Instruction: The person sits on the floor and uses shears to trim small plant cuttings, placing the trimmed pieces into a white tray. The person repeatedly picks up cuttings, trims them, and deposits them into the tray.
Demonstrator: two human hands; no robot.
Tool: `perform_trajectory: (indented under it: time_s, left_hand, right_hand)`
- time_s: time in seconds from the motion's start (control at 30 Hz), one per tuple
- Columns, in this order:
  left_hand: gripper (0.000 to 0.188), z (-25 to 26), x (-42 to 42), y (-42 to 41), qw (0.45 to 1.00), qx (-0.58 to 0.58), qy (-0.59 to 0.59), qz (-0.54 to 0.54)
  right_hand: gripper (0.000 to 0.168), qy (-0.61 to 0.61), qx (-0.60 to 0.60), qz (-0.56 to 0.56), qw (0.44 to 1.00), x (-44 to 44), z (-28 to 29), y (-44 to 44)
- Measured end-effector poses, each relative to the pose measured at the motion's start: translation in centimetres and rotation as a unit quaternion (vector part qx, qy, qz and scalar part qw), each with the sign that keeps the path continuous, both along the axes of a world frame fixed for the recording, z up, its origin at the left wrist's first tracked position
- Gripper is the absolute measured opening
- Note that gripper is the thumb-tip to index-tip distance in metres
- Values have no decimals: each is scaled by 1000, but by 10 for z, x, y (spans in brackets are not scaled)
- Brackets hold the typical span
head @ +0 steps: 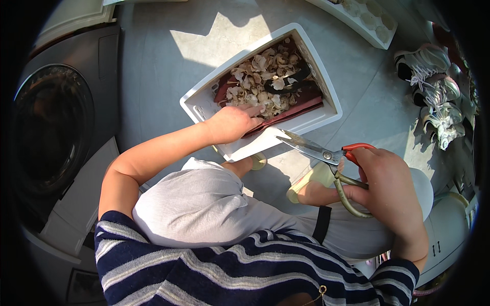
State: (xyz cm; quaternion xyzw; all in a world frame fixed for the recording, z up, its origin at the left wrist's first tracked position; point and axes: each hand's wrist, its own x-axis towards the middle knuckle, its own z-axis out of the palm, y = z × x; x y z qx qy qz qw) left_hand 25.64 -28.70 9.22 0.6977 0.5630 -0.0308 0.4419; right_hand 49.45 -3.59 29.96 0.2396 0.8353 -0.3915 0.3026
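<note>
A white plastic basket (pixel 233 63) stands on the floor before me, lined with dark red bags (pixel 306 109). Garlic bulbs and loose papery skins (pixel 256 74) lie on the bags, with a black curved strap or handle (pixel 285 90) among them. My left hand (pixel 235 122) reaches over the near edge of the basket, its fingers on the garlic and the red bag's edge; whether they grip anything cannot be told. Scissors (pixel 310 147) with one red and one worn greenish handle are held in my right hand (pixel 386 187), their blades slightly apart and pointing at the basket's near rim.
A dark front-loading washing machine (pixel 53 126) stands at the left. Several sneakers (pixel 432 69) are lined up at the right. At the top right is a white tray (pixel 356 23) with rounded hollows. My knees and slippered feet are close to the basket.
</note>
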Motion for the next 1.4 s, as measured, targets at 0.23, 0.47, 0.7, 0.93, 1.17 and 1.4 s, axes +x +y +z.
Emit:
perform_trajectory:
  time_s: [0.23,0.47,0.7,0.93,1.17,1.4]
  left_hand:
    - [26,-2,-12,7,993,39,33,104]
    - [37,-46,-28,21,985,135,74,82]
    - [15,-27,-18,20,984,-115,136,18]
    - [25,-33,-14,24,995,63,-29,76]
    - [36,-71,3,56,981,159,-63,86]
    - [35,-69,-4,47,979,153,-14,133]
  right_hand:
    - [59,-3,-6,-12,1000,-12,0,-2]
    - [50,-37,-8,9,999,-19,-2,1]
    - [51,-45,3,7,999,-18,-3,3]
    - [63,6,22,-14,1000,-8,-11,-5]
    - [62,-9,29,2,1000,-6,-16,-3]
    - [61,-19,34,-10,999,-4,-14,-4]
